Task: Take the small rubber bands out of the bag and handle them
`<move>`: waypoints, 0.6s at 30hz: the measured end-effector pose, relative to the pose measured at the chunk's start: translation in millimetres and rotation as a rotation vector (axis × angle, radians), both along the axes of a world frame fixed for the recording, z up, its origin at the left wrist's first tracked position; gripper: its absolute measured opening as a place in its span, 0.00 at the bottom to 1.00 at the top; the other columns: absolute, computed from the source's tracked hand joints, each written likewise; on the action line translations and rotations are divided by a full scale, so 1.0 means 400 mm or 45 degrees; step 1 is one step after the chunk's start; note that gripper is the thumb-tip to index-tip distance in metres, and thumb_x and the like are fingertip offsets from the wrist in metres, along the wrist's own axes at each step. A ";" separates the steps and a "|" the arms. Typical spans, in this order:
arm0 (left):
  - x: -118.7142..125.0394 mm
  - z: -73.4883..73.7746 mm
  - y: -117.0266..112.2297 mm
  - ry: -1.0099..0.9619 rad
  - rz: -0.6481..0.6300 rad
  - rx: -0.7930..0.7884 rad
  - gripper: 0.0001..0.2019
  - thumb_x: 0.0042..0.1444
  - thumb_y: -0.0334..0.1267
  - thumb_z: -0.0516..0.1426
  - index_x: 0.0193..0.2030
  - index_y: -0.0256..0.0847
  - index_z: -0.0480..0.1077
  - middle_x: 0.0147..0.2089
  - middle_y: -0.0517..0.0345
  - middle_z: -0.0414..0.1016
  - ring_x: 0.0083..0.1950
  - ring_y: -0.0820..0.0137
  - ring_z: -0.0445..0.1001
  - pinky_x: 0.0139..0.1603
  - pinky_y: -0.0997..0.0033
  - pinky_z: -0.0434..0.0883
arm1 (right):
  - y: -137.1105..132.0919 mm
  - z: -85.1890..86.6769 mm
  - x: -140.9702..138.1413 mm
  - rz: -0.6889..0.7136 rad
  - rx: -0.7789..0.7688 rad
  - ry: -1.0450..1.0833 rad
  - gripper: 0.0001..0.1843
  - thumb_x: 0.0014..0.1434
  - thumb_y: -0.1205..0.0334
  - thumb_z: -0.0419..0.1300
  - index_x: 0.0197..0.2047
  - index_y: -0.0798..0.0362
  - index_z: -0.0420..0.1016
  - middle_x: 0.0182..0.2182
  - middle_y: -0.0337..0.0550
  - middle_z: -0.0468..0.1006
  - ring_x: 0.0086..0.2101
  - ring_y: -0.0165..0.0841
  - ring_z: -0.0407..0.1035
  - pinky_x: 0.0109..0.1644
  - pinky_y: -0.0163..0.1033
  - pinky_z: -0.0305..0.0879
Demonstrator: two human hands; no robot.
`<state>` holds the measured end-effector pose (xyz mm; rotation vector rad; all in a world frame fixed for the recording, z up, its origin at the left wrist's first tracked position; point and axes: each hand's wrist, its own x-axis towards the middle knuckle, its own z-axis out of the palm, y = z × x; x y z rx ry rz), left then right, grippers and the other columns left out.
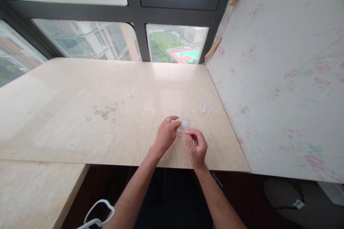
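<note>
My left hand (168,134) is closed at the left side of a small clear plastic box (190,121), its thumb and fingers gripping the edge. Inside or on the box is something whitish with red marks, too small to make out. My right hand (197,146) is just in front of the box, thumb and forefinger pinched together; what they hold is too small to name. On the tabletop between my hands lies a single thin ring (179,134).
Several thin rings (104,113) lie scattered and partly heaped on the stone-look tabletop (67,139) to the left. A crumpled clear wrapper (203,109) sits behind and right of the box. A flowered wall (268,96) borders the right side; dark-framed windows (107,12) stand behind.
</note>
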<state>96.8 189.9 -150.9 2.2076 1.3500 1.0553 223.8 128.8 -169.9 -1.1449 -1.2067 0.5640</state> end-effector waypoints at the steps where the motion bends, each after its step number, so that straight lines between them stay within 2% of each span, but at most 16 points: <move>1: 0.000 -0.001 0.001 -0.008 -0.001 -0.006 0.09 0.61 0.29 0.54 0.40 0.39 0.76 0.49 0.48 0.73 0.49 0.63 0.72 0.47 0.61 0.72 | 0.000 0.000 0.000 0.001 -0.005 -0.005 0.04 0.61 0.65 0.56 0.38 0.53 0.72 0.35 0.43 0.74 0.33 0.33 0.69 0.34 0.38 0.70; 8: -0.006 -0.004 -0.003 -0.122 -0.010 0.033 0.08 0.62 0.30 0.54 0.42 0.39 0.75 0.48 0.48 0.73 0.48 0.65 0.71 0.47 0.62 0.71 | 0.001 -0.002 0.000 0.002 -0.022 -0.016 0.04 0.60 0.65 0.57 0.38 0.52 0.72 0.35 0.43 0.74 0.33 0.33 0.70 0.34 0.38 0.71; 11: -0.023 -0.006 -0.023 -0.172 0.022 0.032 0.07 0.62 0.34 0.55 0.42 0.39 0.74 0.42 0.50 0.72 0.45 0.66 0.71 0.45 0.65 0.70 | 0.001 -0.002 0.000 -0.005 -0.031 -0.015 0.04 0.60 0.65 0.57 0.38 0.53 0.72 0.35 0.44 0.74 0.33 0.33 0.70 0.34 0.38 0.71; 14: -0.042 -0.014 -0.047 -0.101 0.041 -0.042 0.06 0.61 0.39 0.58 0.37 0.40 0.75 0.36 0.54 0.70 0.39 0.68 0.70 0.39 0.69 0.68 | 0.001 -0.001 -0.001 -0.001 -0.025 -0.012 0.04 0.60 0.66 0.57 0.38 0.53 0.72 0.36 0.44 0.74 0.33 0.33 0.70 0.35 0.38 0.71; 18: -0.050 -0.026 -0.062 0.075 -0.006 -0.124 0.08 0.60 0.41 0.59 0.34 0.42 0.76 0.34 0.56 0.69 0.35 0.70 0.68 0.35 0.71 0.64 | 0.003 -0.001 -0.002 -0.002 -0.020 -0.022 0.03 0.60 0.66 0.57 0.37 0.53 0.72 0.35 0.43 0.74 0.33 0.32 0.70 0.34 0.38 0.70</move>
